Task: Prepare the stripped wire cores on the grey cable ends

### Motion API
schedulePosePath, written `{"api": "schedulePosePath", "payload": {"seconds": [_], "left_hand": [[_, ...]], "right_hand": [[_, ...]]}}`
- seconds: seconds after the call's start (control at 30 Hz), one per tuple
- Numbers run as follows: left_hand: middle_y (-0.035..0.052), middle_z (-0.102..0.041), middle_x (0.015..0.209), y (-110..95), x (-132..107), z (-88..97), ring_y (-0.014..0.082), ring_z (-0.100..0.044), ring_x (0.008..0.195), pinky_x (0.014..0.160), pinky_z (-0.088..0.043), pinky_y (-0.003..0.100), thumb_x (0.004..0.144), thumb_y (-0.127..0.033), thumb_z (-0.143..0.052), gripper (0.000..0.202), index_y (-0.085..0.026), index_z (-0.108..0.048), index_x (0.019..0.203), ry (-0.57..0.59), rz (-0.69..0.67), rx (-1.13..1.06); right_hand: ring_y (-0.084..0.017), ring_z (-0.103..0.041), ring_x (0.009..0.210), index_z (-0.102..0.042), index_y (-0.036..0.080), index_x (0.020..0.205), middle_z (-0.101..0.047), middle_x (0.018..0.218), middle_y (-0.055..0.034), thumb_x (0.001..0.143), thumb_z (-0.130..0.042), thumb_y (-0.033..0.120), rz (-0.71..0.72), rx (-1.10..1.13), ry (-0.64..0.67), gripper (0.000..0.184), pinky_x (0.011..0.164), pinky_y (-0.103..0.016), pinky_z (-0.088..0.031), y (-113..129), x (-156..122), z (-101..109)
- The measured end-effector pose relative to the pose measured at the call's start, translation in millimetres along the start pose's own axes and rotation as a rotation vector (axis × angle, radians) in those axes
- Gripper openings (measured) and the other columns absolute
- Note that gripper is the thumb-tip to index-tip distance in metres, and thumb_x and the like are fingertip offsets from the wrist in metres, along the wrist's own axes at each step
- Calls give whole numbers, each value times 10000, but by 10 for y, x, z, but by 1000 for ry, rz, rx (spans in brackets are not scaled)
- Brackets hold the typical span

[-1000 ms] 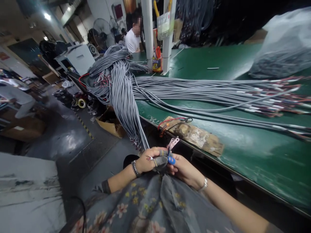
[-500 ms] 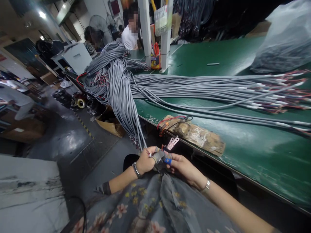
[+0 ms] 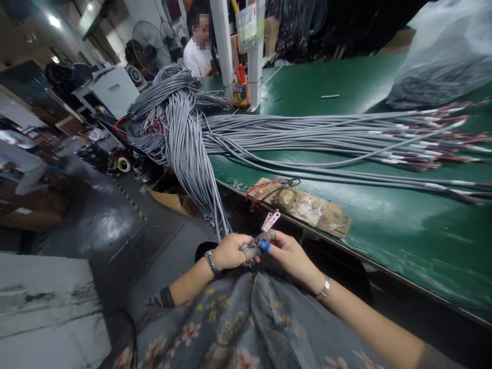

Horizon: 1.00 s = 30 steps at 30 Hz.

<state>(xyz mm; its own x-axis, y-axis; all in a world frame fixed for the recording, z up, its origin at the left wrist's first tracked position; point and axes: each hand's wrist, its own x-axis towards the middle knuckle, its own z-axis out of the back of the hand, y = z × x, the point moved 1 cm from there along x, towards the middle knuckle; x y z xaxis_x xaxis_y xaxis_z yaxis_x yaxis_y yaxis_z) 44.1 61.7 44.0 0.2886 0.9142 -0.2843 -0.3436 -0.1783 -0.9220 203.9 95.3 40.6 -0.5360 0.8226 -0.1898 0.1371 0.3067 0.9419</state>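
Close in front of my body, my left hand (image 3: 230, 251) is closed around the end of a grey cable, its fingertips in worn grey coverings. My right hand (image 3: 294, 257), with a blue wrap on one finger, pinches at the thin wire ends (image 3: 253, 245) between the two hands. Fingers partly hide these wires. Just beyond the fingertips stands a pale pink flat piece with holes (image 3: 271, 220). From the left, a thick bundle of grey cables (image 3: 192, 148) hangs over the table edge down towards my left hand.
More grey cables (image 3: 307, 136) with stripped coloured ends lie along the green table (image 3: 307, 87). A worn wooden block (image 3: 307, 207) sits at the near edge. Behind are a white post (image 3: 255, 66), a plastic bag (image 3: 434, 61) and a seated person (image 3: 198, 56). A cardboard box (image 3: 171, 197) is on the floor.
My hands have turned slightly, and coloured wire ends now show between the fingers. The right hand's fingers have shifted up a little. The whole view has moved slightly.
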Motion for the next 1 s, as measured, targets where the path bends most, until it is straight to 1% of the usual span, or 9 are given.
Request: {"api": "schedulePosePath", "payload": {"seconds": [0.07,0.13,0.3,0.4,0.53,0.67,0.77,0.87,1.0], "left_hand": [[36,-658,610,-25,1,13,115,-563,524,514,-418,204,724,-398,-632,262,-142,-642,672,29,4,-7],[34,-646,586,-54,1,9,115,-557,510,504,-418,208,709,-427,-645,292,-142,-637,646,11,14,-35],[52,-648,579,-99,-23,-19,113,-552,499,498,-427,213,733,-488,-615,368,-138,-635,618,-192,-9,-175],[63,-668,619,-88,-40,-28,123,-575,528,520,-446,221,736,-505,-607,379,-135,-656,667,-242,-17,-244],[69,-677,644,-69,-34,-30,130,-590,556,546,-457,228,740,-483,-600,368,-127,-659,668,-198,10,-216],[40,-660,602,-51,-8,-41,115,-564,537,528,-426,210,724,-363,-617,257,-127,-648,625,-87,27,-42],[28,-657,591,-46,4,-53,101,-531,505,489,-384,198,710,-299,-618,192,-130,-659,630,-65,2,67],[47,-657,580,-57,7,-60,108,-538,494,497,-402,210,736,-353,-594,263,-127,-650,614,-107,7,-53],[65,-664,568,-69,5,-58,118,-555,483,492,-421,219,725,-421,-613,315,-127,-647,615,-268,20,-281]], "right_hand": [[-150,-555,556,-606,205,692,-623,613,9,616,-766,423,-11,24,5,280,570,-295,-456,18,-3,-17],[-144,-545,561,-607,200,691,-623,633,5,605,-776,424,-3,36,-16,293,559,-286,-446,41,1,-29],[-81,-399,473,-599,184,661,-549,545,35,590,-783,457,-48,118,-102,337,464,-232,-326,22,26,-50],[-69,-346,445,-575,182,630,-505,499,50,568,-791,475,-75,189,-120,369,438,-225,-275,-24,32,-67],[-78,-397,442,-553,186,630,-529,498,43,574,-789,472,-85,250,-115,374,447,-227,-310,-48,18,-95],[-125,-521,479,-552,198,660,-587,527,27,557,-788,487,-116,229,-56,387,503,-264,-408,-42,7,-111],[-126,-523,476,-561,202,659,-604,562,26,517,-796,513,-102,160,-57,415,509,-276,-426,-29,22,-93],[-122,-503,502,-573,199,662,-595,572,21,535,-775,544,-74,112,-101,420,521,-268,-410,-5,42,-65],[-109,-449,520,-574,186,649,-566,579,17,523,-767,580,-53,69,-135,457,528,-259,-382,23,41,-43]]}}
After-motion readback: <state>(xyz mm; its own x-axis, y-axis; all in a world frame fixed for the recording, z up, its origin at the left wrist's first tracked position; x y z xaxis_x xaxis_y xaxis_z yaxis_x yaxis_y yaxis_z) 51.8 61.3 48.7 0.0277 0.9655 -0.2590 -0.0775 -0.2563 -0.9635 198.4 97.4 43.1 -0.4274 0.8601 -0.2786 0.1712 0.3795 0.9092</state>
